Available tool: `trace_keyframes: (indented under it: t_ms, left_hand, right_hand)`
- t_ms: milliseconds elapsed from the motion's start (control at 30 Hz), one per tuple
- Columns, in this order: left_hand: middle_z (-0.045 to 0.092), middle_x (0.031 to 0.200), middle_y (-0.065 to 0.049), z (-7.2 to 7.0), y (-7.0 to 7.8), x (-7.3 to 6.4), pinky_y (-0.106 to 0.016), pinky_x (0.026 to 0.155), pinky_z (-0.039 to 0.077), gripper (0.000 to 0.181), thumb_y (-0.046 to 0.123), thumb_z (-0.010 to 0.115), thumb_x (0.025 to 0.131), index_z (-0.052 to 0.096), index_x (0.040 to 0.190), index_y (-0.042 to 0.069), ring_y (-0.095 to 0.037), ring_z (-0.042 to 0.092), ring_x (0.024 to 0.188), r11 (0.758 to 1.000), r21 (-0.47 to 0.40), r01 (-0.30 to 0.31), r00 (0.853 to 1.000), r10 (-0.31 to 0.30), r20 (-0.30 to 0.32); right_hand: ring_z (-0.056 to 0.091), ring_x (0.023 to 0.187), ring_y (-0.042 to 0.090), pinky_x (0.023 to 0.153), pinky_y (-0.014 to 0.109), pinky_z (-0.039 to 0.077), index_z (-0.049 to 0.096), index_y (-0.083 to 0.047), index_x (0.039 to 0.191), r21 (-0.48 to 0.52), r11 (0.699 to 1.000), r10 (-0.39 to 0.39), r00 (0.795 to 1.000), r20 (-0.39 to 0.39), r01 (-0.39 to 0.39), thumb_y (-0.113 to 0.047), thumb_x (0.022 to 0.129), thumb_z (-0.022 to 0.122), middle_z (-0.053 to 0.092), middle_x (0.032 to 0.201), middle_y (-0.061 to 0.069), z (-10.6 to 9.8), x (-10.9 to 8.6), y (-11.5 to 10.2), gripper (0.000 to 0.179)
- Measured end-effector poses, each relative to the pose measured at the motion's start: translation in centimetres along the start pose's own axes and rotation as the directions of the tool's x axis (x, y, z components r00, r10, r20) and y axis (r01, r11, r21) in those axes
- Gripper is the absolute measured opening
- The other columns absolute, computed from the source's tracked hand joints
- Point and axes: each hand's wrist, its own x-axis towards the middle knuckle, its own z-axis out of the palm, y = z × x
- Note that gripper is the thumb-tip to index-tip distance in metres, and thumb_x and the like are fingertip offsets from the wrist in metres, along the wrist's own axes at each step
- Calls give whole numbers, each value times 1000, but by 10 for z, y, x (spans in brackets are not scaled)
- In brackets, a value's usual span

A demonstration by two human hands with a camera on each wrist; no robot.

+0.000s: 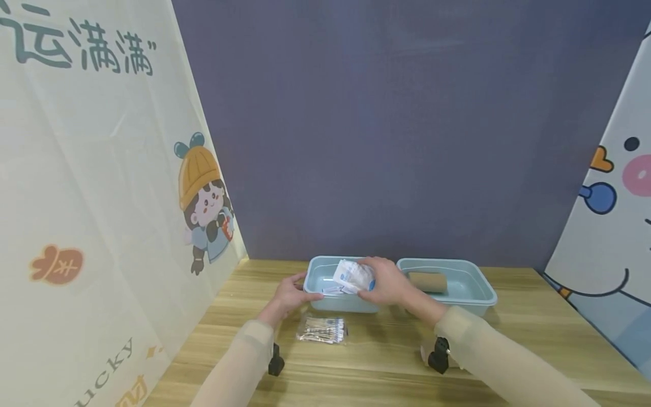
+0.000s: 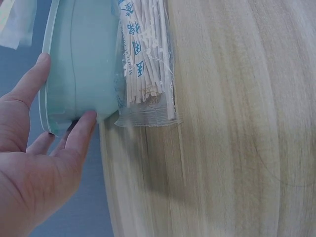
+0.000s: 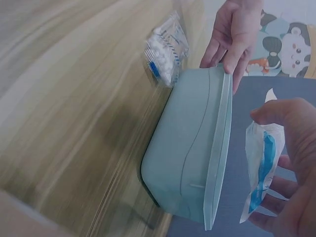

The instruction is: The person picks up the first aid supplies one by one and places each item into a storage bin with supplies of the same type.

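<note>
My right hand (image 1: 389,281) holds a soft white packet with a blue band (image 1: 352,275) over the left light blue plastic bin (image 1: 342,304). In the right wrist view the thumb and fingers pinch this packet (image 3: 265,158) beyond the bin's rim. My left hand (image 1: 289,295) grips the same bin at its left end, thumb at the rim and fingers against the outer wall (image 2: 86,59). Inside that bin lies a white item with dark print (image 1: 333,290), partly covered by the packet. A clear bag of cotton swabs (image 1: 321,330) lies on the table in front of the bin.
A second light blue bin (image 1: 480,297) stands to the right, with a brown cardboard-coloured roll (image 1: 428,282) in it. The wooden table (image 1: 376,362) ends at a dark blue-grey backdrop (image 1: 386,141). Printed panels flank both sides.
</note>
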Motion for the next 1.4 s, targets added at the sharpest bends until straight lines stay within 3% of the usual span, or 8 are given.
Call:
trace_keyframes:
  t_ms: [133,367,667,1033,1133,1400]
  left_hand:
    - [65,136,-35,1,1,-1,-48,101,63,100,15,95,76,43,160,4,-38,72,114,1000,-6,4,1000,-4,-2]
    - [66,135,-33,5,-6,2,-43,96,65,102,19,96,75,43,161,5,-36,73,113,1000,14,15,1000,-15,-11]
    - [68,134,-31,3,-2,6,-43,96,64,102,21,97,74,45,161,7,-35,72,113,1000,24,18,1000,-18,-13]
    - [66,135,-33,4,-2,2,-40,93,65,102,18,96,75,43,161,5,-35,72,113,1000,11,19,1000,-19,-5]
    - [66,134,-33,3,-3,2,-41,93,65,101,16,96,76,43,161,4,-35,72,112,1000,1,11,1000,-11,-7]
    - [67,135,-32,-1,-3,4,-42,96,64,101,19,97,75,45,160,6,-35,72,114,1000,10,15,1000,-15,-13]
  right_hand:
    - [69,120,39,99,55,60,63,-3,142,19,999,35,999,9,-35,-33,80,88,72,134,17,7,11,2,73]
    - [70,113,33,92,50,61,63,-4,142,23,998,56,998,30,-57,-33,79,89,74,129,16,16,23,6,74]
    - [69,105,26,86,42,60,61,-4,145,-3,994,109,993,53,-109,-36,80,88,74,129,14,19,35,14,77]
    - [65,94,21,77,36,56,59,-3,146,50,987,151,985,83,-156,-32,81,87,73,125,14,26,36,14,76]
    - [67,98,25,81,40,58,60,-2,145,55,987,148,987,66,-152,-30,81,87,73,127,15,29,38,14,75]
    - [67,124,37,106,54,57,61,-4,146,67,986,147,985,93,-154,-32,84,87,70,140,16,38,39,13,73]
